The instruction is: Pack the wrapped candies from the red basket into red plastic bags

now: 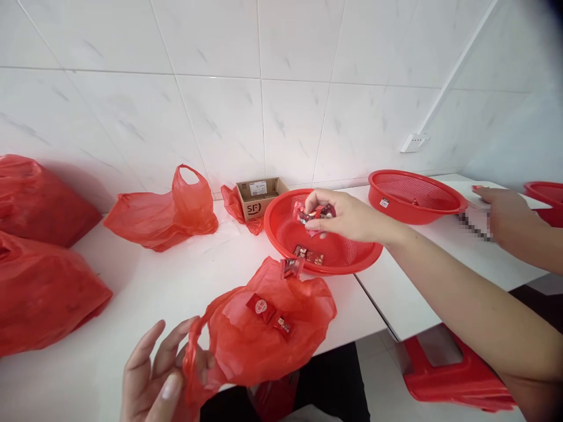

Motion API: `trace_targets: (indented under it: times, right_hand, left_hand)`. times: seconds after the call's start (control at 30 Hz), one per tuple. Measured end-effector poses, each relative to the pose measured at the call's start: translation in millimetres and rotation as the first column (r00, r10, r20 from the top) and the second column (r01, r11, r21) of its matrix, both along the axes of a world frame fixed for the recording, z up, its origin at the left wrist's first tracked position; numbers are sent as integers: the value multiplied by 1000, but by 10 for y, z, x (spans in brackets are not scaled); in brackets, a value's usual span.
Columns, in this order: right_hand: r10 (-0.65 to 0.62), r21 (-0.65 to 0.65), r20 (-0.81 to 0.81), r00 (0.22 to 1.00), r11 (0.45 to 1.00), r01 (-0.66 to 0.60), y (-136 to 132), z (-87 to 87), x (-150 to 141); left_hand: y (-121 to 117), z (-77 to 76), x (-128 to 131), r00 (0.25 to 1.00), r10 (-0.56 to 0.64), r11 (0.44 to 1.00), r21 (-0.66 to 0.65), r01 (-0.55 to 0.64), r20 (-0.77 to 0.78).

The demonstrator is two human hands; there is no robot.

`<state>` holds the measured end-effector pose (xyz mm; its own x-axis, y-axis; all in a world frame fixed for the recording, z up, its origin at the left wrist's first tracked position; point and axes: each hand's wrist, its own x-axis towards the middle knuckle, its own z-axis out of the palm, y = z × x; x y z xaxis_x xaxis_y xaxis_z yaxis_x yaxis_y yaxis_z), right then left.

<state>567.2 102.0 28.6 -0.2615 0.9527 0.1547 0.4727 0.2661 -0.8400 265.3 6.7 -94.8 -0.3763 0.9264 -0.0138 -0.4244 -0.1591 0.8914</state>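
My left hand (162,372) grips a red plastic bag (246,351) by its handle, fingers partly spread around the film. The bag's mouth gapes, and small red wrapped packets (267,310) lie inside. Another dark red packet (291,268) shows at the bag's far rim; whether it rests there or is in the air I cannot tell. Over a red mesh basket (323,268), my right hand (328,212) is closed on several small red packets (304,213). A few more packets (308,254) lie on the basket's floor.
An open cardboard box (259,202) stands by the wall beside an empty red bag (162,214). Full red bags (39,293) fill the left side. To the right are another red basket (416,199), a person's hand (505,205) and a red stool (453,375) below.
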Motion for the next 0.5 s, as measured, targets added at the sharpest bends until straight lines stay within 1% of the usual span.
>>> trace_targets:
  times: [0.07, 0.13, 0.17, 0.2, 0.23, 0.3, 0.37, 0.4, 0.43, 0.5]
  right_hand:
    - [126, -67, -85, 988, 989, -132, -122, -27, -223]
    - [274, -162, -151, 950, 941, -297, -234, -100, -409]
    - [326, -196, -146, 934, 916, -350, -286, -143, -486]
    - [358, -216, -114, 927, 902, -375, -334, -189, -555]
    - [368, -216, -65, 928, 902, -373, -379, -237, -618]
    - [345, -182, 25, 938, 925, -335, -452, -342, -733]
    - [323, -163, 46, 945, 936, -312, -502, -467, -845]
    - [323, -162, 44, 945, 936, -312, -516, -538, -898]
    - [331, -164, 47, 942, 933, -319, -521, -612, -948]
    - [350, -165, 90, 933, 929, -332, -511, -766, -1025]
  left_hand:
    - [-9, 19, 16, 1000, 1, 998, -69, -1, -1]
    - [-16, 29, 15, 1000, -2, 992, -125, 3, 10]
    - [-18, 33, 8, 1000, -5, 990, -140, 7, 18]
    - [-21, 37, -2, 1000, -8, 988, -151, 12, 26]
    - [-25, 42, -15, 999, -10, 987, -159, 16, 33]
    - [-35, 53, -43, 999, -18, 986, -166, 24, 38]
    - [-46, 64, -67, 999, -26, 988, -154, 31, 33]
    - [-51, 68, -75, 999, -38, 991, -126, 41, 20]
    - [-55, 72, -77, 998, -57, 994, -98, 56, -11]
    - [-60, 81, -69, 985, -96, 994, -69, 87, -146]
